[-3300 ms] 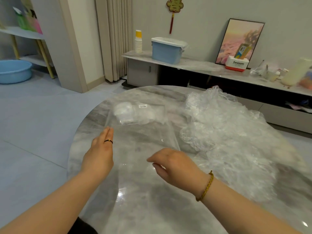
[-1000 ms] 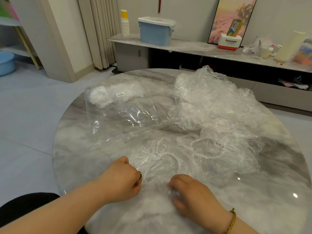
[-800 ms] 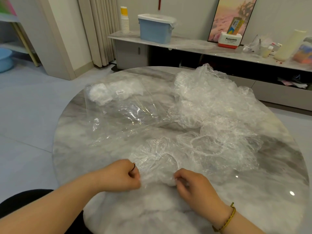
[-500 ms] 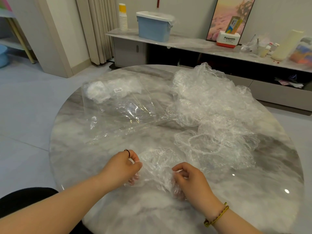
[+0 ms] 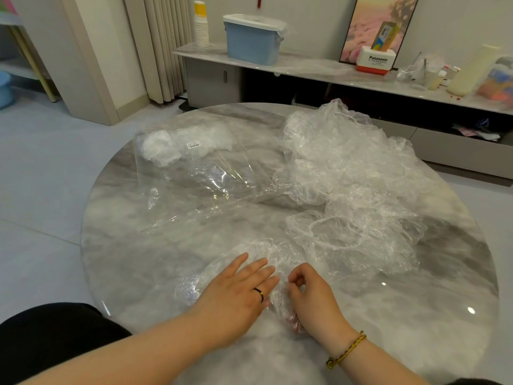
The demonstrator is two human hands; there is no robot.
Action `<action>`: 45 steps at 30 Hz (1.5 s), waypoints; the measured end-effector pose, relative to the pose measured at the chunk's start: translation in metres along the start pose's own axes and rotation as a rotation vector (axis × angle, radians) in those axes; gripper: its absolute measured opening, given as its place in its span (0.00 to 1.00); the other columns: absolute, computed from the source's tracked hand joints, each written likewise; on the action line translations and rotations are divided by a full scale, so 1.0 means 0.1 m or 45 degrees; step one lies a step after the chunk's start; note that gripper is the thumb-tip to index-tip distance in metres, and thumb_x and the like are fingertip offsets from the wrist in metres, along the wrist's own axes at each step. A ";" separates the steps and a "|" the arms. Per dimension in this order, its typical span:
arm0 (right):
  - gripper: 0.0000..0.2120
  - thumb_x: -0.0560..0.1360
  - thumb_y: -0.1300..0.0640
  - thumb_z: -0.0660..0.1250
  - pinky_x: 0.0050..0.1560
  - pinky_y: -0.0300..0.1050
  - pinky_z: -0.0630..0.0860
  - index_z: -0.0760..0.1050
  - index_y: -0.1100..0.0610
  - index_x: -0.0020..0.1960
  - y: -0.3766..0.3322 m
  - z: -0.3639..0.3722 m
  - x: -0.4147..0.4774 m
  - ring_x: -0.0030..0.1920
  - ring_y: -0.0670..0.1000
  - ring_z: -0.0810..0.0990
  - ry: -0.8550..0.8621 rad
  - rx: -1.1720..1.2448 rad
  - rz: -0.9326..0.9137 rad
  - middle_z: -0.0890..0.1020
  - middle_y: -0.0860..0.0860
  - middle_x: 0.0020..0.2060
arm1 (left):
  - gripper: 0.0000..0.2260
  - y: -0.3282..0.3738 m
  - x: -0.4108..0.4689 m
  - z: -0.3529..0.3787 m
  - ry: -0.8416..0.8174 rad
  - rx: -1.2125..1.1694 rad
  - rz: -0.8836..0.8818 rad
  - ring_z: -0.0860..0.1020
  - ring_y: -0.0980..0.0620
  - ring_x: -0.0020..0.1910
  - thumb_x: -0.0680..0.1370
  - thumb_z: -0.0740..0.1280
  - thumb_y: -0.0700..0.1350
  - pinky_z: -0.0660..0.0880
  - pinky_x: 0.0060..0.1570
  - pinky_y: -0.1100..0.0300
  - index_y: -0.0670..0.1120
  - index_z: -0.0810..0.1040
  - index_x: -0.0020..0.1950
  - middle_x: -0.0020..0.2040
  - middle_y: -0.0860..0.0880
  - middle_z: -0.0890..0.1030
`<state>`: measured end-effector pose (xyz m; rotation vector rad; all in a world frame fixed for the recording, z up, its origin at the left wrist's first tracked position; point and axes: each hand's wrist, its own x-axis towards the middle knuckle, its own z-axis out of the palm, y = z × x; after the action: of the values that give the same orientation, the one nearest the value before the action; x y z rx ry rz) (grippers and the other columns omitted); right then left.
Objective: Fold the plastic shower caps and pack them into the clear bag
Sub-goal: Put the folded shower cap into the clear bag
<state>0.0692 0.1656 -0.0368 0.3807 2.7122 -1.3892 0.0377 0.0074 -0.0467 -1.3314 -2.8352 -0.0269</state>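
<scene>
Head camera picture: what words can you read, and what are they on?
"Panasonic": on the white box with a red base.
Smaller line under it: too small to read.
White barcode sticker on the clear plastic bag: too small to read.
Yellow carton above that box: blurred.

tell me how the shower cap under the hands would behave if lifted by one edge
Probably floppy: the shower cap is thin crumpled film and would likely sag. Seems very light; the left hand presses it while the right hand pinches it. May slide on the glossy table.
</scene>
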 end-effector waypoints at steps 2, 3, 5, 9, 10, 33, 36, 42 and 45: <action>0.14 0.78 0.67 0.56 0.27 0.31 0.70 0.62 0.51 0.38 0.01 -0.01 0.00 0.29 0.44 0.67 0.007 0.022 0.016 0.70 0.47 0.34 | 0.32 -0.06 -0.01 0.03 -0.136 0.019 -0.077 0.79 0.55 0.56 0.82 0.37 0.51 0.50 0.67 0.57 0.49 0.82 0.55 0.55 0.53 0.82; 0.14 0.78 0.66 0.55 0.23 0.32 0.69 0.62 0.51 0.38 0.04 -0.01 0.02 0.28 0.45 0.67 0.013 0.016 0.026 0.70 0.48 0.35 | 0.33 -0.10 -0.01 0.04 -0.149 0.021 -0.117 0.79 0.55 0.56 0.82 0.36 0.52 0.49 0.67 0.58 0.49 0.82 0.56 0.55 0.53 0.82; 0.11 0.78 0.66 0.54 0.24 0.35 0.67 0.64 0.51 0.43 0.08 -0.01 0.03 0.29 0.46 0.67 0.013 -0.065 0.013 0.72 0.50 0.41 | 0.35 -0.10 -0.01 0.01 -0.222 -0.001 -0.194 0.73 0.53 0.64 0.80 0.32 0.57 0.44 0.68 0.61 0.46 0.75 0.64 0.64 0.50 0.76; 0.28 0.62 0.70 0.72 0.24 0.32 0.66 0.66 0.55 0.57 0.09 -0.04 -0.01 0.33 0.46 0.77 0.274 -0.624 -0.337 0.76 0.54 0.55 | 0.46 -0.14 0.02 0.10 -0.134 -0.015 0.008 0.22 0.49 0.62 0.54 0.16 0.68 0.18 0.54 0.70 0.48 0.31 0.67 0.67 0.53 0.30; 0.30 0.59 0.68 0.75 0.30 0.35 0.73 0.67 0.56 0.56 0.11 -0.02 -0.02 0.39 0.51 0.81 0.352 -0.722 -0.462 0.79 0.56 0.54 | 0.45 -0.14 0.04 0.11 -0.178 -0.010 0.032 0.21 0.50 0.60 0.53 0.16 0.67 0.17 0.53 0.69 0.48 0.29 0.66 0.66 0.53 0.29; 0.21 0.66 0.55 0.53 0.42 0.26 0.68 0.81 0.54 0.50 0.09 -0.06 0.06 0.42 0.43 0.82 0.095 -0.611 -0.571 0.84 0.46 0.42 | 0.28 -0.11 0.04 0.00 0.009 -0.190 -0.069 0.75 0.59 0.58 0.64 0.57 0.58 0.54 0.67 0.60 0.50 0.67 0.62 0.57 0.55 0.80; 0.37 0.65 0.42 0.39 0.42 0.24 0.63 0.71 0.52 0.64 0.13 -0.09 0.04 0.52 0.46 0.77 0.007 -0.443 -0.482 0.80 0.48 0.52 | 0.29 -0.14 0.07 0.01 0.057 -0.226 -0.064 0.81 0.62 0.45 0.54 0.64 0.47 0.66 0.58 0.63 0.53 0.75 0.56 0.47 0.58 0.83; 0.36 0.66 0.39 0.46 0.55 0.23 0.58 0.63 0.53 0.70 0.10 -0.10 -0.01 0.63 0.43 0.72 -0.129 -0.571 -0.657 0.73 0.45 0.63 | 0.26 -0.32 0.03 -0.14 0.018 -0.285 -0.149 0.71 0.61 0.65 0.68 0.57 0.36 0.58 0.61 0.77 0.48 0.73 0.66 0.67 0.54 0.73; 0.27 0.61 0.47 0.58 0.44 0.25 0.71 0.68 0.52 0.59 0.11 -0.14 -0.02 0.44 0.41 0.82 -0.135 -0.769 -0.689 0.82 0.43 0.46 | 0.23 -0.36 0.02 -0.21 -0.236 -0.513 -0.247 0.58 0.60 0.73 0.80 0.51 0.37 0.50 0.65 0.75 0.51 0.59 0.74 0.74 0.57 0.58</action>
<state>0.0746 0.1822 -0.0366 -0.4797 3.0671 -0.5394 0.0087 -0.0150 -0.0259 -1.1522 -3.2320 -0.5292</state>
